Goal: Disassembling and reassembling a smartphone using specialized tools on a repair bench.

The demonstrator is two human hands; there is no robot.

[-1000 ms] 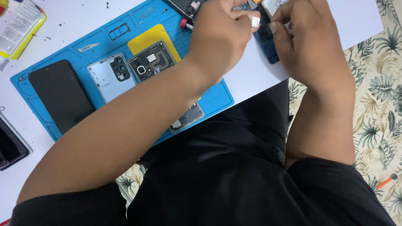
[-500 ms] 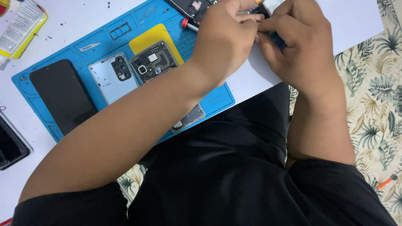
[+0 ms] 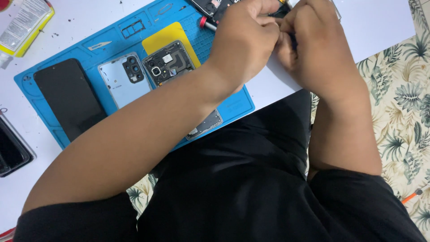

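Observation:
My left hand point(image 3: 244, 42) and my right hand point(image 3: 316, 51) are pressed together at the top of the view, over the white table's near edge. Both are closed around a small dark part point(image 3: 290, 39); only a sliver of it shows between the fingers. Just left of my left hand lie a red-tipped tool point(image 3: 207, 22) and an opened dark phone body point(image 3: 210, 6). My left forearm crosses the blue work mat point(image 3: 53, 76).
On the mat lie a black phone screen point(image 3: 69, 96), a light blue back cover point(image 3: 125, 78), an inner frame point(image 3: 169, 62) on a yellow pad point(image 3: 168, 38), and a grey plate point(image 3: 206, 125). A yellow-edged packet point(image 3: 24, 22) sits top left. A dark tray point(image 3: 11, 150) is at the left edge.
My right hand has moved left until it meets my left hand. The dark blue piece that showed between them is now almost covered.

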